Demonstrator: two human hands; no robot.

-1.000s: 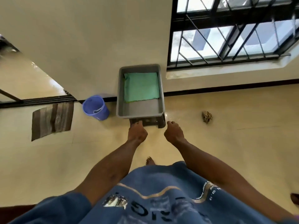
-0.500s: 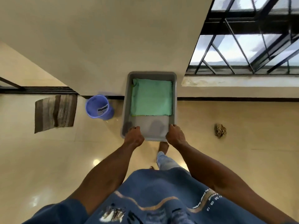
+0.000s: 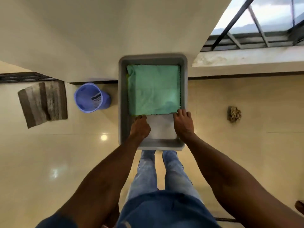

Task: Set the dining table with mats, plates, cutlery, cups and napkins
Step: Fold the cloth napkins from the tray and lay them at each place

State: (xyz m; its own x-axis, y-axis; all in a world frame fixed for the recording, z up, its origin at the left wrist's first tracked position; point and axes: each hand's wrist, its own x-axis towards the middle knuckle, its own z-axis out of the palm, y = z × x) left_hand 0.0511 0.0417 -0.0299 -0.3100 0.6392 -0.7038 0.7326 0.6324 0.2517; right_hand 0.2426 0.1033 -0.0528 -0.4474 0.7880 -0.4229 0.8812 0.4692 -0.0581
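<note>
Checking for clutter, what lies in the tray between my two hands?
In the head view, only bare grey tray floor lies between the left hand and right hand; the green cloth sits just beyond.

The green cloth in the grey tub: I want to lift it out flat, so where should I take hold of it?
Pinch the green cloth by its two near corners, coming from above at the near edge. It lies flat in the grey tub, with bare floor only on that side, where both hands already are.

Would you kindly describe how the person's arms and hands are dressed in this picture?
Both forearms are bare, and the left hand and right hand wear no gloves, rings, watch or bracelet that I can see. A dark blue sleeve covers the left upper arm at the bottom edge; any right sleeve is out of view.
</note>
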